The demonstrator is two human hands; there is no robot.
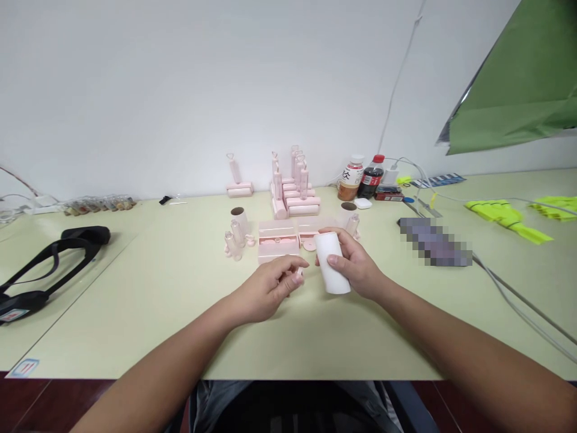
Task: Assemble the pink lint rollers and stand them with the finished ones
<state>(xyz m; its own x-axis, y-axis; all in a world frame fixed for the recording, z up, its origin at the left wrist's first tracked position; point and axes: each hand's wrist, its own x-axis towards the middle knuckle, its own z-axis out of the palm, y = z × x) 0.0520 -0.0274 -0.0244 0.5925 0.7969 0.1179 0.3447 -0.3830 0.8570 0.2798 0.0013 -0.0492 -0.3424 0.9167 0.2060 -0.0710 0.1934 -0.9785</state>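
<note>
My right hand (354,264) is wrapped round a white paper roll (332,264), tilted a little above the table. To its left, my left hand (276,282) is closed in a pinch on a small pale piece (300,272) too small to name. The two hands are apart. Just beyond them lies an open pink case (278,229), with a second pink case (311,226) beside it, partly behind my right hand. Clear pink-tinted tubes (232,245) and an upright roll with a brown core (239,219) stand to the left of the cases.
Several assembled pink rollers (303,201) stand near the wall. Behind on the right are a white-capped bottle (350,180) and a cola bottle (372,177). A blurred phone-like object (435,242) and cables lie right; a black strapped frame (49,270) lies left.
</note>
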